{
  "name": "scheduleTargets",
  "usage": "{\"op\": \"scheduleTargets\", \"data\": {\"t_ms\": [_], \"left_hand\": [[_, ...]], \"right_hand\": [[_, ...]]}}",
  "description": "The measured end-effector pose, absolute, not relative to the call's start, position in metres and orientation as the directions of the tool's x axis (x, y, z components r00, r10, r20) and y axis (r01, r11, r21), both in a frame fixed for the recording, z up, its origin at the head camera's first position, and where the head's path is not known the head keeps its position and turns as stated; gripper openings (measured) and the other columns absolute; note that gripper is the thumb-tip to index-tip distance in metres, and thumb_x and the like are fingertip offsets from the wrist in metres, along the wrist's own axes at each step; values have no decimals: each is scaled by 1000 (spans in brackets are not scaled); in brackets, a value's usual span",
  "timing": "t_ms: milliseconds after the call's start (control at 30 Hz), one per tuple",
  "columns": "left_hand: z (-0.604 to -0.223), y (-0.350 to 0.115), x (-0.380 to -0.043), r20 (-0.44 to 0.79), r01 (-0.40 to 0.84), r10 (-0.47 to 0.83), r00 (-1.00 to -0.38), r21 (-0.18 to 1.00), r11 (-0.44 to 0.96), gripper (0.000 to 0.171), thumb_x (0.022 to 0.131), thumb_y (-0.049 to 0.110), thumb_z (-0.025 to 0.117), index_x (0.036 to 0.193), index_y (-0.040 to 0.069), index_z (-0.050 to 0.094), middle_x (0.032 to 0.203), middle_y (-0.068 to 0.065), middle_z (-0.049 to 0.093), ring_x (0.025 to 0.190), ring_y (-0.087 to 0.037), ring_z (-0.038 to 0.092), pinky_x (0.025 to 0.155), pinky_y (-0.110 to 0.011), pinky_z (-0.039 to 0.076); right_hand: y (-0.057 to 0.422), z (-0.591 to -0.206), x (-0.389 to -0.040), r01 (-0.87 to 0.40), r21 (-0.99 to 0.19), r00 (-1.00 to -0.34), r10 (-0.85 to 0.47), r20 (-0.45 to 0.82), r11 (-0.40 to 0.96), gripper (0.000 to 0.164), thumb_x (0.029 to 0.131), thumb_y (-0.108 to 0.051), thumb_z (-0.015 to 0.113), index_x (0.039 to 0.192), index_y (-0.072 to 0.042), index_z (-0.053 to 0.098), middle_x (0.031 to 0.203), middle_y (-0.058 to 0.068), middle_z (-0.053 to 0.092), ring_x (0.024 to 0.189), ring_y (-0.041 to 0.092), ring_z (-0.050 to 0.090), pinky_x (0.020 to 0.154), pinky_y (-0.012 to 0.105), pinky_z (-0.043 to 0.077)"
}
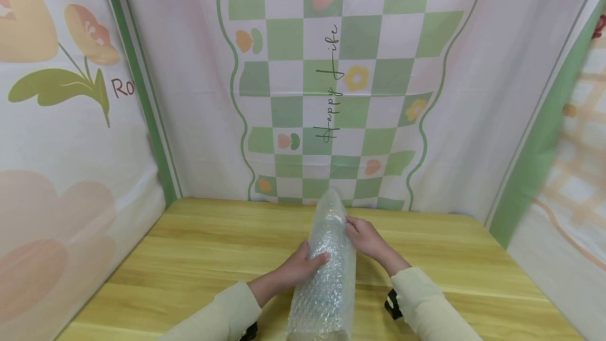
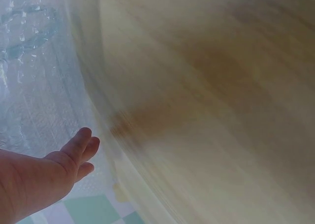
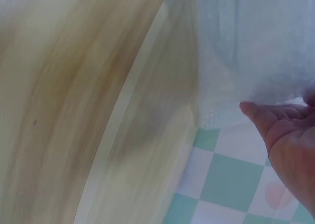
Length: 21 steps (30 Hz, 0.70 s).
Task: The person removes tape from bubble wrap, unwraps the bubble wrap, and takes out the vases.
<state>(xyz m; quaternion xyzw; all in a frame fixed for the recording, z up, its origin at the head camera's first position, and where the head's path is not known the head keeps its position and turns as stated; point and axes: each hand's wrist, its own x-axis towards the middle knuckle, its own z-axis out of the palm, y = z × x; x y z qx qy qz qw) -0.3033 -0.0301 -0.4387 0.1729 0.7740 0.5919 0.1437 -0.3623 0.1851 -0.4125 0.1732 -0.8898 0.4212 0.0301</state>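
Observation:
A long sleeve of clear bubble wrap stretches from the near edge of the head view toward the back of the table, its far end narrow and raised. My left hand grips its left side, thumb lying on top. Farther along, on the right side, my right hand pinches the wrap's edge. In the left wrist view, the left hand is against the bubble wrap, where a bluish curved outline shows; its kind is unclear. The right wrist view has the right hand at the wrap's end.
The wooden table runs back to a curtain with green checks and the words "Happy Life". Printed cloth hangs along the left, and another curtain closes the right side.

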Motion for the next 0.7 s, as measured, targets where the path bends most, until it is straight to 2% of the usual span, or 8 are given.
{"op": "scheduleTargets", "data": {"t_ms": [333,700], "left_hand": [[-438,-32,-302,-33,79,438,-898,969,234,82,97,49,52,154,6,12,133,-18,46,107,-31,59,83,-51,55],[-436,-33,-300,-58,65,417,-907,959,274,85,96,52,52,154,5,11,137,-21,44,111,-36,57,84,-55,53]], "right_hand": [[195,-409,-361,-324,-744,-930,-339,139,584,48,106,-18,40,143,11,35,146,28,38,134,42,36,109,52,31],[196,-404,-363,-339,-739,-921,-367,133,582,46,105,-15,43,140,15,38,142,30,42,129,43,42,106,52,36]]}}
